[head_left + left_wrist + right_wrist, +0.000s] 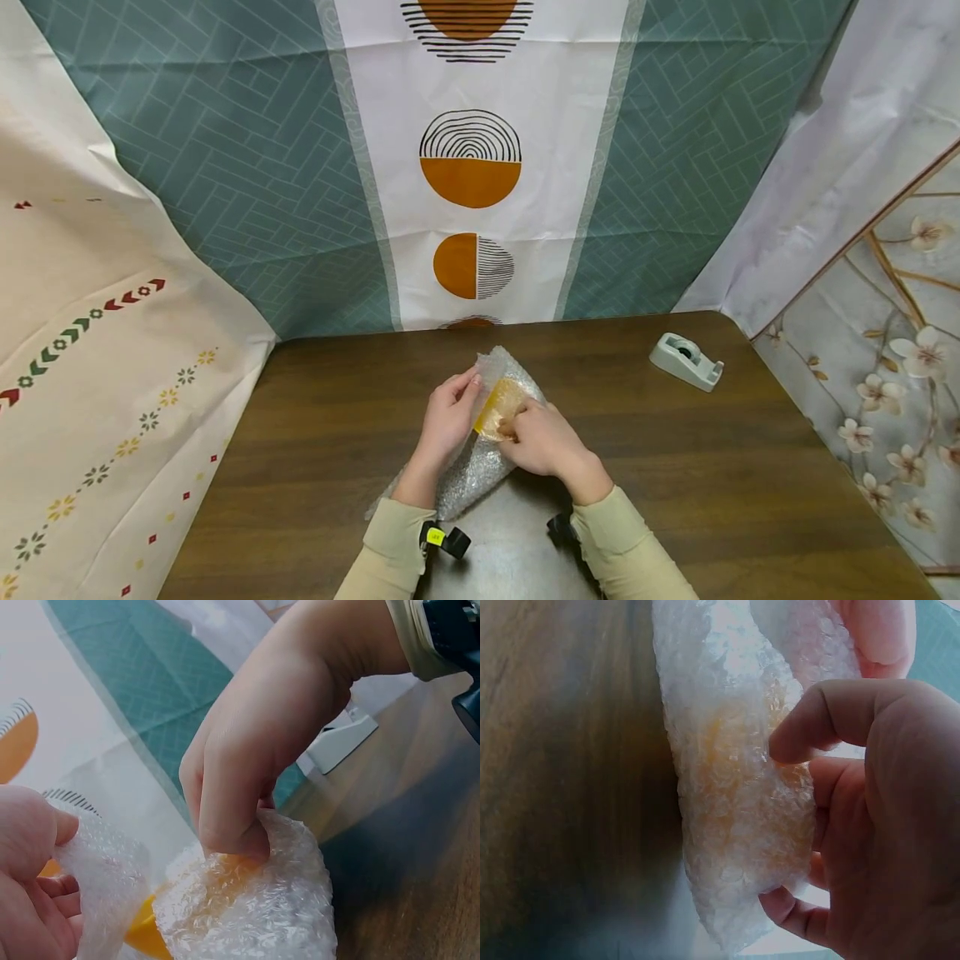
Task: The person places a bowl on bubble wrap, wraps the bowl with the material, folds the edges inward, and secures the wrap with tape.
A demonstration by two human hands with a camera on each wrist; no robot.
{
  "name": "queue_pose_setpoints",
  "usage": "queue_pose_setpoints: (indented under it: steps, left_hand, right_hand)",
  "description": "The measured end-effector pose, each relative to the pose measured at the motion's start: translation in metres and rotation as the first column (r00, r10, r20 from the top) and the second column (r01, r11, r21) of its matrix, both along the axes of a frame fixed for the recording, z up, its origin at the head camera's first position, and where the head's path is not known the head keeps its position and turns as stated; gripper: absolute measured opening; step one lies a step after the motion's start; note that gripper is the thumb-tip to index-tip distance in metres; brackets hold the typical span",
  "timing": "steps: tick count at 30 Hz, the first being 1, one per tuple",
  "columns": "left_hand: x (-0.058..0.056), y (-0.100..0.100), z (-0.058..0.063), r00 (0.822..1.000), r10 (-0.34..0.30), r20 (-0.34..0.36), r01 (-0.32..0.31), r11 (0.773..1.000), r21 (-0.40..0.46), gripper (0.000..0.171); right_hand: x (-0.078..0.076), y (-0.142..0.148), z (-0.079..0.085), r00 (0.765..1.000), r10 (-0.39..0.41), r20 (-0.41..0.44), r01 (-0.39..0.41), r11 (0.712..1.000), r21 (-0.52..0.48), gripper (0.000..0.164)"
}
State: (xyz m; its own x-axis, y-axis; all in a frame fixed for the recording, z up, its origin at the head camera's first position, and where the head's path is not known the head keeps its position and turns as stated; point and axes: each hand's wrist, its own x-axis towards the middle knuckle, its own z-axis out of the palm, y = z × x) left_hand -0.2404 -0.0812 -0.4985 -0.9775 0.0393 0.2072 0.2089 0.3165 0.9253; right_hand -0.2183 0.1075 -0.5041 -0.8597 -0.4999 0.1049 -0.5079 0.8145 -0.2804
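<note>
While both hands work close together near the front middle of the bench (pixel 712 483), a clear bubble wrap (pixel 468 479) lies slantwise between them, folded over a yellow thing (pixel 486 410). Most of that thing is seen only through the plastic, with a bright edge showing on its left, and I can't make out what it is. Nor can I tell whether the bundle rests on the wood or is held just above it.

The left hand (pixel 442 417) pinches a loose flap of the wrap between thumb and fingers. The right hand (pixel 546 437) has its fingers bent onto the wrapped yellow part, gripping the plastic.

Below the bundle a pale grey surface (pixel 491 571) shows between the forearms, both in light yellow-green sleeves (pixel 633 542). Well apart, by the far right corner, sits a white tape dispenser (pixel 686 361). Behind the bench hangs a teal and white cloth (pixel 240 167) with orange circles; a cream patterned cloth (pixel 112 292) hangs at left, a flowered one (pixel 885 392) at right.
</note>
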Motion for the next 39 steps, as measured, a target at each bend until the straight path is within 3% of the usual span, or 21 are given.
queue_pose_setpoints:
  steps: [5, 11, 18, 21, 27, 33, 39]
  left_hand:
    - [0.000, 0.001, -0.002, 1.000, 0.004, -0.004, -0.004, 1.000, -0.013, 0.036]
    - [0.000, 0.002, -0.005, 1.000, -0.011, 0.015, 0.011, 1.000, -0.002, 0.036]
    - [0.000, 0.004, -0.006, 1.000, -0.016, 0.004, 0.016, 1.000, -0.026, 0.035]
    - [0.001, 0.005, -0.005, 1.000, -0.022, -0.013, 0.022, 0.999, -0.036, 0.034]
    - [0.001, 0.006, -0.005, 0.998, -0.040, -0.051, 0.035, 0.996, -0.082, 0.032]
    - [0.001, 0.007, -0.005, 0.997, -0.066, -0.047, 0.060, 0.993, -0.104, 0.033]
    - [0.003, 0.009, -0.003, 0.997, -0.076, -0.015, 0.074, 0.991, -0.109, 0.035]
  right_hand:
    - [0.000, 0.001, 0.002, 1.000, 0.017, 0.017, -0.017, 1.000, 0.005, 0.021]
    - [-0.002, 0.006, 0.007, 0.994, 0.097, 0.045, -0.097, 0.995, -0.013, 0.036]
    - [-0.004, 0.013, 0.014, 0.978, 0.207, -0.014, -0.207, 0.978, -0.019, 0.035]
    - [-0.004, 0.016, 0.019, 0.974, 0.225, -0.001, -0.225, 0.974, -0.038, 0.035]
    - [-0.003, 0.023, 0.026, 0.975, 0.215, 0.063, -0.209, 0.974, -0.088, 0.038]
    - [-0.002, 0.035, 0.038, 0.978, 0.200, 0.055, -0.191, 0.972, -0.135, 0.031]
    - [-0.004, 0.049, 0.043, 0.995, 0.078, 0.069, -0.063, 0.978, -0.199, 0.028]
